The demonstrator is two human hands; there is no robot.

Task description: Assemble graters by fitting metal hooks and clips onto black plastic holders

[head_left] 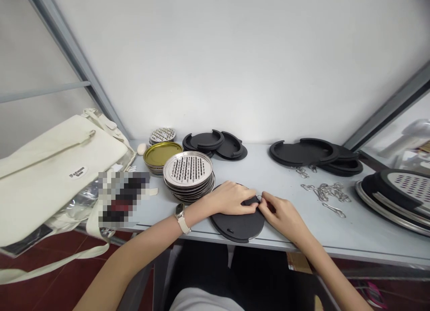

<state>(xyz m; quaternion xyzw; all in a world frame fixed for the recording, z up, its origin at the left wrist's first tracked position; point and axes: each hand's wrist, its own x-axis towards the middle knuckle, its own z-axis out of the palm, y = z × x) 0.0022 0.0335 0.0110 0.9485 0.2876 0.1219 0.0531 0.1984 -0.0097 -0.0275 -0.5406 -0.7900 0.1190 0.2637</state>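
One flat, round, matte black disc, plastic-looking [240,223], lies on the pale grey table [285,181], just right of the tall stack of round silver perforated metal plates [188,170]. The disc has a dark oval slot near its front edge and a notch in that edge. The left hand [233,198] lies over it, thumb and fingers pinching its right rim; the right hand [280,211] pinches one small silver wire clip [259,197] at that rim.

Behind and left of the tall stack are one pile of gold-coloured round metal lids [161,154] and one smaller pile of silver perforated discs [162,135]. Two groups of black rimmed rounds stand off from it: one just behind [204,141], one well to the right [298,152]. Also well right of it lie many loose silver wire clips [324,194], too overlapped to count.
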